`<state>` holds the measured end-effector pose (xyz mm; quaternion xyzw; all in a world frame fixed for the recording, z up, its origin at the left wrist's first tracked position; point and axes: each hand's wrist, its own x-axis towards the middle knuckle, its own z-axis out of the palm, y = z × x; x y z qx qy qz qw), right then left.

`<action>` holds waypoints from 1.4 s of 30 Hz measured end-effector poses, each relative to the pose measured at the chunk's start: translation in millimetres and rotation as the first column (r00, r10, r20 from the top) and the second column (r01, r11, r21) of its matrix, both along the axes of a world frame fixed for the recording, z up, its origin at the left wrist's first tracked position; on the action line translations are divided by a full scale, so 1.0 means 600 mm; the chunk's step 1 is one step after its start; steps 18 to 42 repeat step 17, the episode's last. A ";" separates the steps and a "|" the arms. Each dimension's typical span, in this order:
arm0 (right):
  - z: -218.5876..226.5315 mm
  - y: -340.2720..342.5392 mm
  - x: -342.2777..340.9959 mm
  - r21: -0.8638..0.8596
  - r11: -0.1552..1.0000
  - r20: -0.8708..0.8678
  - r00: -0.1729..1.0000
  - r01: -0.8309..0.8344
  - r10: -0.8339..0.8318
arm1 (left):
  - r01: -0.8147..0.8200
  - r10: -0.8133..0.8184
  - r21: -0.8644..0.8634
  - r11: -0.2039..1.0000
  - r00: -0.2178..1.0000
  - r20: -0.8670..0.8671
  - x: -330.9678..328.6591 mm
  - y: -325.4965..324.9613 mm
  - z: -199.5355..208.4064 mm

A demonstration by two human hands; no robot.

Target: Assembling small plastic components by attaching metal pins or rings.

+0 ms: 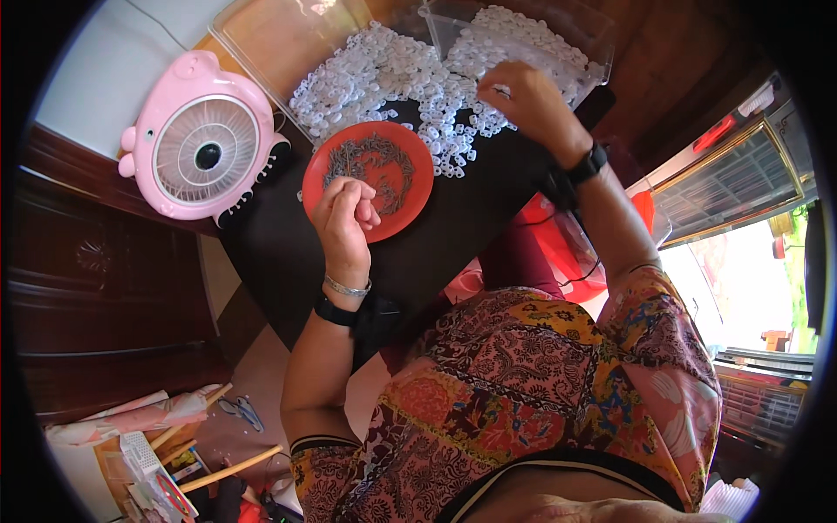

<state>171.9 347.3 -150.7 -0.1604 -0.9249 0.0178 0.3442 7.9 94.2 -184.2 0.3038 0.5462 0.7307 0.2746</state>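
Observation:
My left hand [346, 212] is over the near left part of a round red plate [418, 187]. Its fingers are curled inward and pressed together; whatever is in them is too small to make out. On the plate lie many thin grey metal pins that look like small nails [391, 157]. My right hand [530, 98] hovers at the right part of a big spread of small white plastic clips [370, 74]. Its fingers are bent and closed toward the thumb, and I cannot see what they hold. Some loose clips [449, 152] lie on the dark tabletop by the plate.
A pink pig-shaped fan [207, 139] stands left of the plate. Clear plastic trays [261, 52] lie at the far side, around the clips. The dark table [279, 253] has its near edge by my lap. Blue-handled scissors [241, 411] lie at the lower left.

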 end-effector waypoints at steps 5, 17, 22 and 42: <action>-0.025 -0.059 0.024 -0.228 0.971 -0.005 0.997 -0.077 0.078 | 0.013 -0.013 0.009 1.000 1.000 0.012 -0.002 0.000 -0.008; -0.106 -0.047 -0.011 -0.302 0.948 0.336 0.942 0.097 0.011 | 0.053 -0.052 -0.030 0.998 0.998 0.024 0.000 0.003 -0.010; -0.106 -0.047 -0.011 -0.302 0.948 0.336 0.942 0.097 0.011 | 0.053 -0.052 -0.030 0.998 0.998 0.024 0.000 0.003 -0.010; -0.106 -0.047 -0.011 -0.302 0.948 0.336 0.942 0.097 0.011 | 0.053 -0.052 -0.030 0.998 0.998 0.024 0.000 0.003 -0.010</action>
